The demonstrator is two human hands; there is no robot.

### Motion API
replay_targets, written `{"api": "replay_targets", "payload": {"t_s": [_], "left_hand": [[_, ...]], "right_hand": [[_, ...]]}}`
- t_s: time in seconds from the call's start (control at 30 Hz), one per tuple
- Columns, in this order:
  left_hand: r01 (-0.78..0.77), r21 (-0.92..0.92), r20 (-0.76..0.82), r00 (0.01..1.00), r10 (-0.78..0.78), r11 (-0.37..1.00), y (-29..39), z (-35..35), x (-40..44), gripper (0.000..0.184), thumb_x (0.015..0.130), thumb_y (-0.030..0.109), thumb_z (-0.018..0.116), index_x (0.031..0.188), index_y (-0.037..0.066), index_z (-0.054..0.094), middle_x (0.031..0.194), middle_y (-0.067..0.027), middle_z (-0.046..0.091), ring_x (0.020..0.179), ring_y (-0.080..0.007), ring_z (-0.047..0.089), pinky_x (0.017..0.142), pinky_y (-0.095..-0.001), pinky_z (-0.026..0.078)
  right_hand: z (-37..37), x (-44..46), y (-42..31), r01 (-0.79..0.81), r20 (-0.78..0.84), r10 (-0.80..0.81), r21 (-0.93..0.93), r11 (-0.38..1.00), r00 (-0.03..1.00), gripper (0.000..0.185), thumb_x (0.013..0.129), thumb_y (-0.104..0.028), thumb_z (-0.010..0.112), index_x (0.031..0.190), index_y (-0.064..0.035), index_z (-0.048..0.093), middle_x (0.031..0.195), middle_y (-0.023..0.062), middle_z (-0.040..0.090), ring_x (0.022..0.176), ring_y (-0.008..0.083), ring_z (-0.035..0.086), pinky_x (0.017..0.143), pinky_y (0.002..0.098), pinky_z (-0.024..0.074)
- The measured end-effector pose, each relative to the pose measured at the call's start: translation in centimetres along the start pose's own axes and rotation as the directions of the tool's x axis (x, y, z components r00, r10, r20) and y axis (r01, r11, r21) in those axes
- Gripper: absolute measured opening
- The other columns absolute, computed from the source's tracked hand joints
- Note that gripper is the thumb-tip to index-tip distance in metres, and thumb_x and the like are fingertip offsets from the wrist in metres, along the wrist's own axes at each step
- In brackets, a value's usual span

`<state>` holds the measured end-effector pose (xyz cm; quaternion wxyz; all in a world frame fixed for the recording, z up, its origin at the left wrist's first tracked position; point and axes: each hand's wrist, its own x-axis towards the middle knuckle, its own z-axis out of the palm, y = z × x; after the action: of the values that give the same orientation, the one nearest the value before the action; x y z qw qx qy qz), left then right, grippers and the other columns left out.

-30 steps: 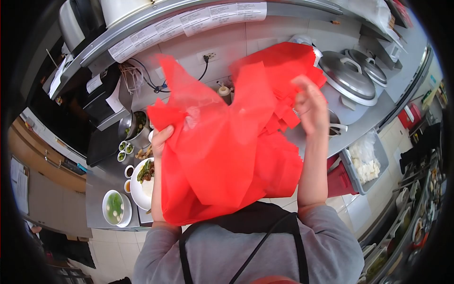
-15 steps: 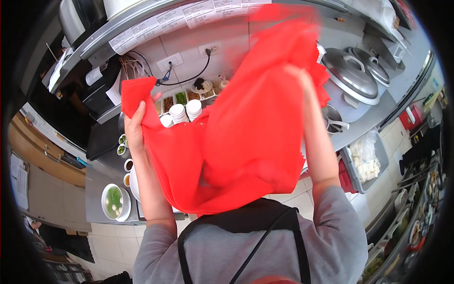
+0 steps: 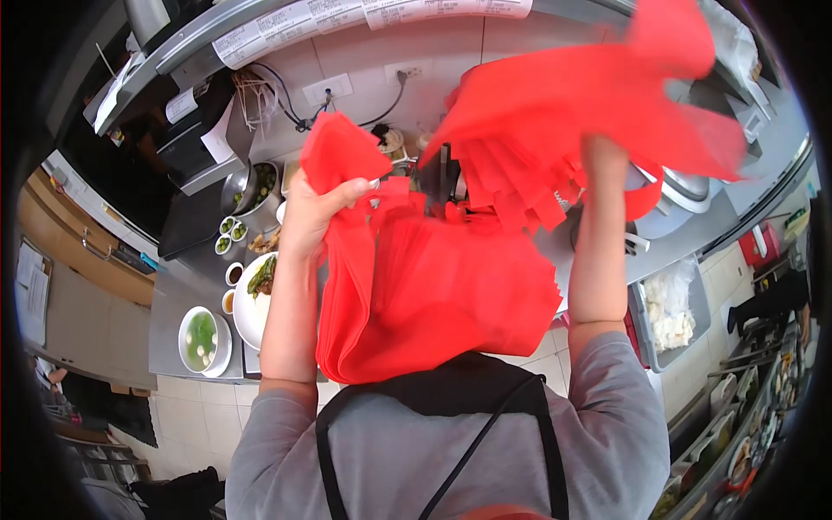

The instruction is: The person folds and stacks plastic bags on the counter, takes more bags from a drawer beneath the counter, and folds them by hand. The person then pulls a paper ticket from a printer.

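My left hand (image 3: pixel 310 208) is closed around the upper left end of a thick stack of red non-woven bags (image 3: pixel 468 286), its thumb over the front. The layered stack hangs in front of my apron, with zigzag-cut edges at its right side. My right hand (image 3: pixel 604 154) is raised at the right and grips another bunch of red bags (image 3: pixel 555 104). That bunch spreads out above the stack, blurred at its upper right. Cloth covers most of my right fingers. Whether the two bunches are joined, I cannot tell.
On the steel counter at left are a bowl of green soup (image 3: pixel 204 340), a white plate of food (image 3: pixel 251 303), small sauce cups (image 3: pixel 235 274) and a metal pot (image 3: pixel 263 192). Lidded pots stand at right, above a grey bin (image 3: pixel 667 303). Receipts (image 3: pixel 373 13) line the shelf edge.
My right hand has swung to the right, carrying red cloth up and outward. My left hand has shifted right and slightly down. The bags have spread apart, showing the layered stack between my arms.
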<state>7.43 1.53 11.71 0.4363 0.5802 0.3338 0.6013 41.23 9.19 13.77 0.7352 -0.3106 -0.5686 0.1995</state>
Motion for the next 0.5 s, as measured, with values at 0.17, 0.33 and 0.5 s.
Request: {"api": "replay_targets", "payload": {"t_s": [0.17,0.33,0.5], "left_hand": [[0.176,-0.199,0.086,0.983,-0.162,0.964,-4.2,1.4,0.3,0.016,0.074,0.009,0.068,0.081,0.006,0.054,0.066,0.0015,0.051,0.059,-0.0066,0.046,0.054,-0.0228,0.038],[0.294,-0.035,0.13,0.949,-0.288,0.955,-12.2,4.1,3.2,0.025,0.077,0.016,0.068,0.091,0.003,0.052,0.074,-0.0014,0.056,0.067,-0.0088,0.052,0.064,-0.0223,0.041],[-0.032,0.397,0.292,0.952,-0.093,0.917,-15.6,7.6,3.3,0.105,0.06,0.031,0.08,0.137,0.004,0.014,0.136,-0.0184,0.032,0.125,-0.0266,0.035,0.1,-0.0381,0.032]], "right_hand": [[-6.7,-1.5,-3.3,0.105,-0.203,-0.086,0.09,0.99,0.976,0.031,0.083,-0.014,0.058,0.107,0.0019,0.049,0.104,0.0106,0.056,0.09,0.0213,0.06,0.075,0.0314,0.0489],[-6.2,-7.6,-6.1,0.014,-0.121,-0.002,0.099,0.995,0.993,0.031,0.083,-0.015,0.058,0.108,0.0018,0.05,0.104,0.0113,0.056,0.09,0.0214,0.06,0.073,0.0313,0.0492],[-5.7,-8.2,-6.5,-0.07,-0.118,0.085,0.127,0.989,0.989,0.032,0.082,-0.017,0.059,0.108,0.0018,0.05,0.104,0.0121,0.056,0.09,0.0215,0.06,0.072,0.0311,0.0494]]}}
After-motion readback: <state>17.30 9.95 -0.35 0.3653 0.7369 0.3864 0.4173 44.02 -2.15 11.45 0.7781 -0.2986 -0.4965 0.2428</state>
